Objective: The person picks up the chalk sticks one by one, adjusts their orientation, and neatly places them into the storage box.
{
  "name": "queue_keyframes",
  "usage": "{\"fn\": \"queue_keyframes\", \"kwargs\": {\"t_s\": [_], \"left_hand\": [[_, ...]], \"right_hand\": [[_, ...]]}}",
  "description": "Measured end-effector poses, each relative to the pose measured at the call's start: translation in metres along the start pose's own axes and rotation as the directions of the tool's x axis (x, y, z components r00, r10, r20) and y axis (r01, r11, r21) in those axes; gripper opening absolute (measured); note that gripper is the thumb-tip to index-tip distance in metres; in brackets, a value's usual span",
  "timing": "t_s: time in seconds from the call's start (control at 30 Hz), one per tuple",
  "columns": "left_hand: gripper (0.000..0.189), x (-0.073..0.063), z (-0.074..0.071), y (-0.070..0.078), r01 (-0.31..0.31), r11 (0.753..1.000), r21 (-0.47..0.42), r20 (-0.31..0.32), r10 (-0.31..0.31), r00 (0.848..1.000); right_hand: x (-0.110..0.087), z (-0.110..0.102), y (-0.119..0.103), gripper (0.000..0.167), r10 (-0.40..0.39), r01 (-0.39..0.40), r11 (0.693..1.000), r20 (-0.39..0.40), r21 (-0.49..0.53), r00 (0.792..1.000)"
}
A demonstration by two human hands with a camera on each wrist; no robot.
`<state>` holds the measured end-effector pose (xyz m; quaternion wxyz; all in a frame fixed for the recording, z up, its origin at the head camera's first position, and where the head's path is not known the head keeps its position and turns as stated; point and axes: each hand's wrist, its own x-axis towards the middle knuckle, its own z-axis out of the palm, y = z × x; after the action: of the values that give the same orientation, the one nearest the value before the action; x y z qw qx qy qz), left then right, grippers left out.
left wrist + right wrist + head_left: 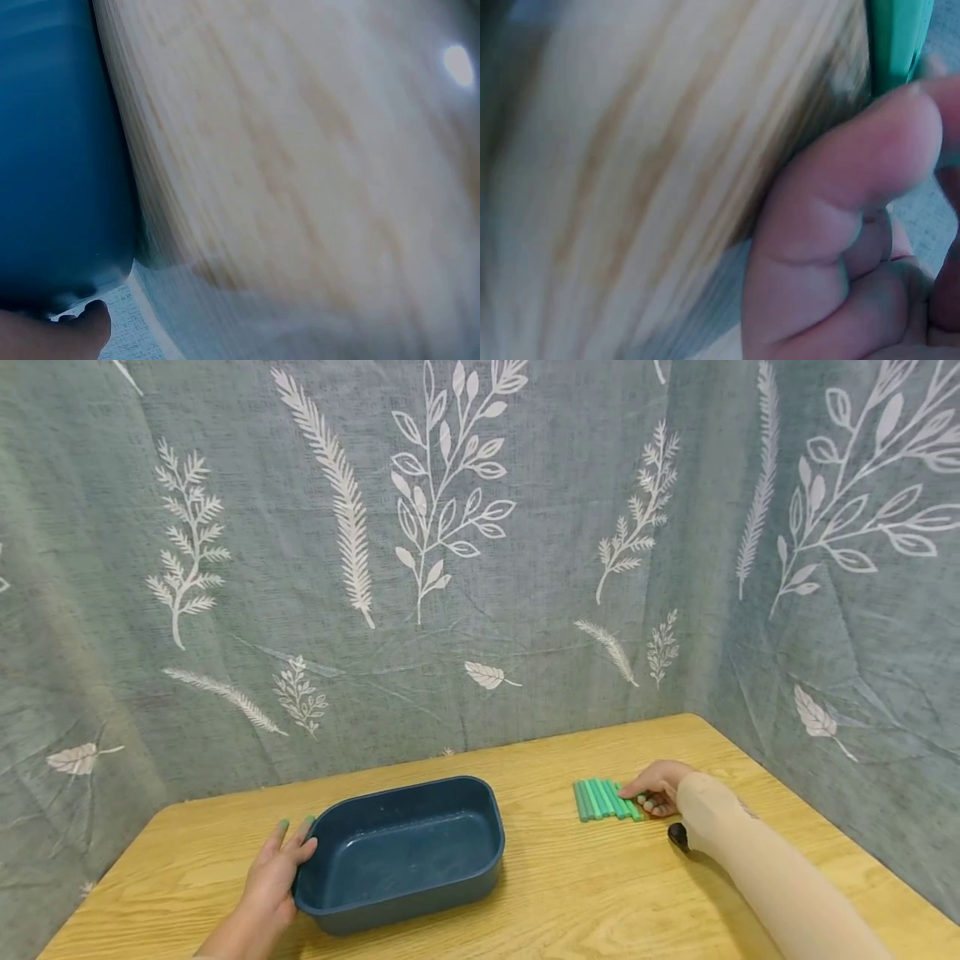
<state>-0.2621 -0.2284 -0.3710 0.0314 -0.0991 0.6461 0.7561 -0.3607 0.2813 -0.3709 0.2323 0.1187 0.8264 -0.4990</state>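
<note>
A dark blue rectangular bin point(405, 852) stands open-topped on the table. At its left side is my left hand point(273, 872), thumb over the rim and the other fingers outside; the left wrist view shows a fingertip point(94, 322) at the bin's lower edge. Several slim green sticks point(600, 799) lie side by side in a row to the right of the bin. My right hand point(662, 787) pinches the rightmost stick point(634, 810) at the row's end, with the other fingers curled under. In the right wrist view, a green stick point(900, 41) meets the thumb tip.
The wooden table point(555, 893) has its back edge along a grey-green curtain point(525, 568) with white leaf prints, which also hangs at both sides. A small black object point(678, 837) shows at my right wrist, beside the beige sleeve point(765, 868).
</note>
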Motion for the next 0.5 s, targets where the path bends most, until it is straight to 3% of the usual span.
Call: {"fn": "queue_keyframes", "kwargs": {"t_s": [0.5], "left_hand": [[0.077, -0.0008, -0.0001, -0.0010, -0.017, 1.000, -0.002, 0.021, 0.017, 1.000]], "right_hand": [[-0.0056, -0.0028, 0.0000, 0.030, -0.017, 0.017, 0.998, -0.008, 0.063, 1.000]]}}
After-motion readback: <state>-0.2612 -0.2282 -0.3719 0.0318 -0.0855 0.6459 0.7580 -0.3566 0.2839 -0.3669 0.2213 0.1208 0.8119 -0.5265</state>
